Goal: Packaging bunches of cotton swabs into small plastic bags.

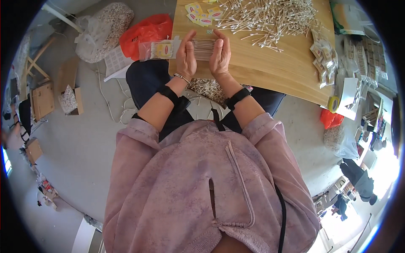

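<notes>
1. Overhead, a clear plastic packet (161, 49) with a yellow and red label lies at the left edge of the wooden board (270, 69); thin pale sticks show through it.
2. More small filled packets (324, 59) of the same kind are stacked along the board's right edge, each showing a label and pale sticks inside.
3. On the floor at upper left a clear plastic bag (107, 29) bulges with small pale pieces, and a red plastic bag (145, 30) sits just beside it; what the red one holds cannot be made out.
4. A small open cardboard box (69, 100) on the floor at left is filled with similar pale pieces.
5. The bundle of cotton swabs (203, 49) sits between the two palms over the near edge of the board: a neat, flat row of pale sticks lying side by side, their ends against the hands.
6. The left hand (185, 57) is upright, fingers straight and together, pressing its side of the bundle.
7. The right hand (220, 55) mirrors it, fingers slightly curled, pressing the other end.
8. A loose heap of swabs (270, 17) spreads across the board's far part, with yellow paper labels (202, 12) beside it.
</notes>
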{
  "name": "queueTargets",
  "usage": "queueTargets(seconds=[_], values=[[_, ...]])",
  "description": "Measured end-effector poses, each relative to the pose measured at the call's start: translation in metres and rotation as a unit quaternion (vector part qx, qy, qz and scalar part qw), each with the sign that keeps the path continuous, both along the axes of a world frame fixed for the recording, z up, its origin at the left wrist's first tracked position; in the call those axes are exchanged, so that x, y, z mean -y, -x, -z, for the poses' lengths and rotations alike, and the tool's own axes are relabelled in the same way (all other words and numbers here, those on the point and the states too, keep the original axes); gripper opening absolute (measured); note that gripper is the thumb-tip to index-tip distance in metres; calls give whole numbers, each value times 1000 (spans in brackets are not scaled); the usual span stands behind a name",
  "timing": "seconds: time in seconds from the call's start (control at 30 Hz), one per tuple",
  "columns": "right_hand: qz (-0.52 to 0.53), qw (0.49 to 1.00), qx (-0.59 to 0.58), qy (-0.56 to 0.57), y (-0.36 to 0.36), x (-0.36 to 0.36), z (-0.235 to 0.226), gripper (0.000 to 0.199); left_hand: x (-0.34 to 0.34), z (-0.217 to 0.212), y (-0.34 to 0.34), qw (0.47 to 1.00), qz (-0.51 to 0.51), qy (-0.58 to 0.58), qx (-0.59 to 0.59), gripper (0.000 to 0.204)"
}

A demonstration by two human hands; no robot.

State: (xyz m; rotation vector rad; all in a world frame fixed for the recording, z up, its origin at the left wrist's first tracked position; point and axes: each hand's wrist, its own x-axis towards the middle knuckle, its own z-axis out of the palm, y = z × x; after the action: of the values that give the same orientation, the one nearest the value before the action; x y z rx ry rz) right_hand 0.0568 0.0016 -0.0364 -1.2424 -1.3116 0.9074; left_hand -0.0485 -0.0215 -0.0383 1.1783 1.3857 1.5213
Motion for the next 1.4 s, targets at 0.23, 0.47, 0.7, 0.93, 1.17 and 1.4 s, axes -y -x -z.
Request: queueTargets(seconds=[0.23,0.47,0.7,0.93,1.17,1.4], values=[[-42,998,-45,21,9,6,-5,46,4,-1,4,998,41,18,-34,45],[-12,999,-43,-5,7,2,-1,45,-4,-8,9,999,-15,3,-48,48],[-13,998,-51,-17,12,5,-2,45,-8,-1,15,999,12,14,-44,52],[-10,998,-65,-4,17,8,-3,42,-4,-4,11,999,43,5,7,49],[4,998,-63,-4,17,8,-4,42,-4,2,11,999,35,15,27,46],[-99,992,62,-51,-14,7,-3,45,-8,7,9,985,-34,0,169,44]])
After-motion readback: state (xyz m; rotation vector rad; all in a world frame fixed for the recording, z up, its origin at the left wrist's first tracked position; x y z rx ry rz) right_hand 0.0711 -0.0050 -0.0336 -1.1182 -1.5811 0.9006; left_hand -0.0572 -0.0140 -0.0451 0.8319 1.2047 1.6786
